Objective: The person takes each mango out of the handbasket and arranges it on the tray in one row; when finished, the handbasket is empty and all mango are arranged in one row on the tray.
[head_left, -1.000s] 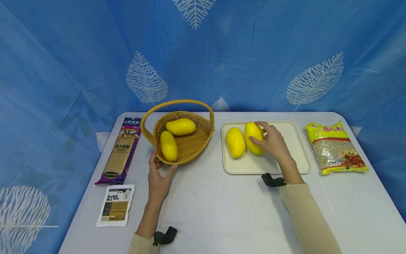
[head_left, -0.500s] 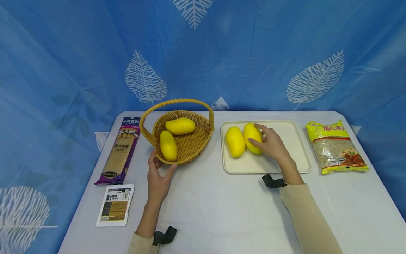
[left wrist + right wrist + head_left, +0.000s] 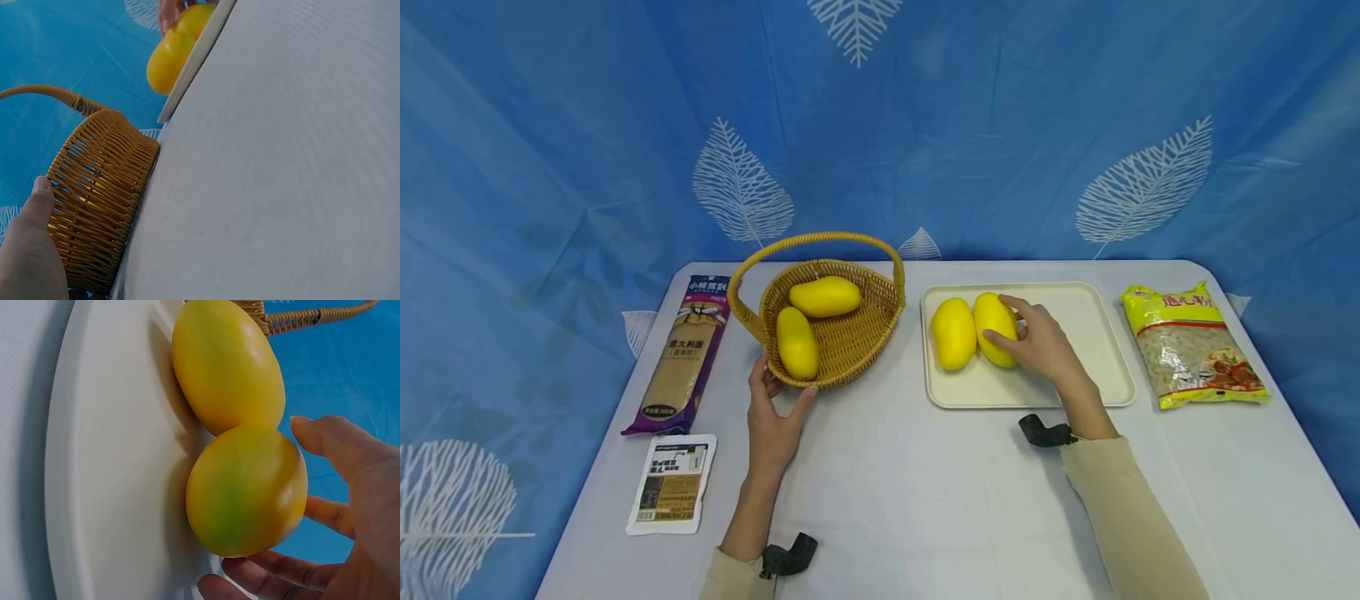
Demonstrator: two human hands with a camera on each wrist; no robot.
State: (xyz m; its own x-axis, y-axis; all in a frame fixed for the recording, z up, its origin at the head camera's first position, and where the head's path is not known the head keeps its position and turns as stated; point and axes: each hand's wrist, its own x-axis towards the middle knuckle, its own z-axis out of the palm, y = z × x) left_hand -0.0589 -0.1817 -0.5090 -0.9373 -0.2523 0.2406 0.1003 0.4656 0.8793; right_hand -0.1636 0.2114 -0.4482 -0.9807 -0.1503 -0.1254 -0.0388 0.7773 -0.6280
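Observation:
A brown wicker basket with a tall handle holds two yellow mangoes, one lying across the back and one along its left side. My left hand holds the basket's near-left edge; in the left wrist view the thumb lies at the rim and the other fingers are hidden. Two more mangoes rest side by side on the cream tray. Around the right-hand mango is my right hand, its thumb standing off the fruit and its fingers loosely bent beside it.
Left of the basket lie a purple pasta packet and a small white-edged pouch. A yellow bag lies right of the tray. A blue leaf-patterned cloth hangs behind the white-covered table.
The mango by my right hand has come down slightly and now rests against the other one on the tray. My right hand has loosened around it. The left hand stays at the basket.

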